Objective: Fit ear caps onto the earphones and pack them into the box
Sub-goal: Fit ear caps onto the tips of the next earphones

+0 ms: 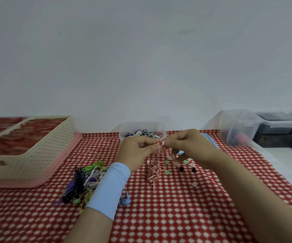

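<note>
Head view: the table [176,216], under a red-and-white checked cloth, spreads out on all sides of the grip. Far to the left of the grip, a cream perforated basket [50,155] sits in a pink tray [36,184]. Far to the right stand two clear containers [238,127], one of them lidded. Just behind the grip is the clear box [124,128], which already holds coiled earphones. Below and to the left of the grip lies a pile of earphones [87,179] in mixed colours, partly hidden by the pale blue sleeve.

The left grip [140,149] pinches a red earbud [159,143] at its fingertips. The right grip [185,146] pinches a white ear cap [163,143] against it, so the two meet tip to tip. A red-and-white striped cable [154,170] hangs straight down from the pinch to a loose coil on the cloth. Loose ear caps [166,172] in green, black and white are scattered below the right grip.

The step in hand looks like seating the cap on this bud. It is too small to tell whether the cap is fully on. The next move probably calls for a firm push and a slight twist, with the left grip bracing the bud. The second bud, which seems to lie by the coil, then needs a matching white cap before the cable can be wound and put in the box.
</note>
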Available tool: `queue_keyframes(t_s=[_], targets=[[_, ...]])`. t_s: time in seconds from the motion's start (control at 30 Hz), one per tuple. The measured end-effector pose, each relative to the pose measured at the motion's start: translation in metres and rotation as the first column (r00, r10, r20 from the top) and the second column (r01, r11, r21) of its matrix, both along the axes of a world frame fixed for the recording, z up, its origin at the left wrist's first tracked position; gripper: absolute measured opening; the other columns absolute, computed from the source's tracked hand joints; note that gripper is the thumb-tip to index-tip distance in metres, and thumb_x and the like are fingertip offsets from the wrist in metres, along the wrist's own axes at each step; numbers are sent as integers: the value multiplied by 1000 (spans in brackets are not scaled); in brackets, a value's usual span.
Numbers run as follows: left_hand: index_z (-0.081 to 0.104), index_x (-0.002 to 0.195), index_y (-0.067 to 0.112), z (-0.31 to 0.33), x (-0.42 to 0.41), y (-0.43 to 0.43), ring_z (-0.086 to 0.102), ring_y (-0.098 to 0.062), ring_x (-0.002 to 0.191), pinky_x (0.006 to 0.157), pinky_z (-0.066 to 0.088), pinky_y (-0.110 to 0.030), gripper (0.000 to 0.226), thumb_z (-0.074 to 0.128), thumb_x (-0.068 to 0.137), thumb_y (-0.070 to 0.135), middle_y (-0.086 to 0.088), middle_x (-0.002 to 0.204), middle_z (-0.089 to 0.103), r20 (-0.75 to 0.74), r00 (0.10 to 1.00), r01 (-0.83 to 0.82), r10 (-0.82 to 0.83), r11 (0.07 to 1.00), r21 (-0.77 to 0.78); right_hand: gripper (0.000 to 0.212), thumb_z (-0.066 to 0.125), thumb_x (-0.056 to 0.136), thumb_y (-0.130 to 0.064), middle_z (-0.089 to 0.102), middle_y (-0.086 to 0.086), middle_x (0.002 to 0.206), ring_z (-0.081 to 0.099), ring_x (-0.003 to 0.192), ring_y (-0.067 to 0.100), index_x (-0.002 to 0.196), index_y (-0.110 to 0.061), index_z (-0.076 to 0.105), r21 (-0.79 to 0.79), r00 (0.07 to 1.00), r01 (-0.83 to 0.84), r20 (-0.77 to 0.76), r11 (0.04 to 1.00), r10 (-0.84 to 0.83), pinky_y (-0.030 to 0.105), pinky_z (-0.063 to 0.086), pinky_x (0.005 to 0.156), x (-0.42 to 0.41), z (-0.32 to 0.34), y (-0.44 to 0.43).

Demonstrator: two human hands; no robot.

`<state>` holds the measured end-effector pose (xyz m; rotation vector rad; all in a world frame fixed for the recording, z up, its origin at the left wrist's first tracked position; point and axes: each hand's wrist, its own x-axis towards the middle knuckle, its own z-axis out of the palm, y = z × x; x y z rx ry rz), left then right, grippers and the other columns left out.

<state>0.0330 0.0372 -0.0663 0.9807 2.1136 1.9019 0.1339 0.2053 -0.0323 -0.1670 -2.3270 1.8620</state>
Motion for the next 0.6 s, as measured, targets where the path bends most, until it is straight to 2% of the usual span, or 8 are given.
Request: queue_keyframes(t_s=[0.17,0.27,0.37,0.5,0.6], targets=[[78,98,16,2,3,-1,72,-8,78,74,54,-16,20,74,83,5,-2,87,78,-23,1000,10,-10,1000,2,13,74,90,-15,78,11,98,60,63,16,100,-12,82,-14,998,-48,33,999,48,33,60,60,0,1,2],[77,94,23,2,3,0,71,-8,74,73,53,-17,21,74,83,6,-4,81,77,-26,1000,12,-12,1000,14,13,72,91,-13,77,14,99,60,62,16,100,-10,81,-39,999,-37,19,999,38,34,60,60,0,1,2],[77,95,22,1,2,0,70,-9,72,74,54,-19,19,74,83,6,-1,77,76,-19,1000,15,-15,1000,20,13,70,93,-11,75,18,102,60,62,18,99,-6,80,-97,1000,-25,15,995,27,34,59,57,0,0,1],[77,100,19,-2,1,0,70,-13,76,81,56,-25,20,74,84,8,-2,80,77,-20,999,30,-30,1000,5,13,70,92,-11,76,16,96,61,63,20,98,-5,80,-117,999,-17,32,993,21,33,59,56,-1,-1,0],[77,103,15,-2,1,0,68,-10,73,79,54,-21,20,72,85,7,-1,77,76,-11,999,43,-43,999,1,11,71,91,-10,76,14,91,61,62,19,94,-6,81,-143,999,-14,41,990,20,33,58,55,-1,-2,0]])
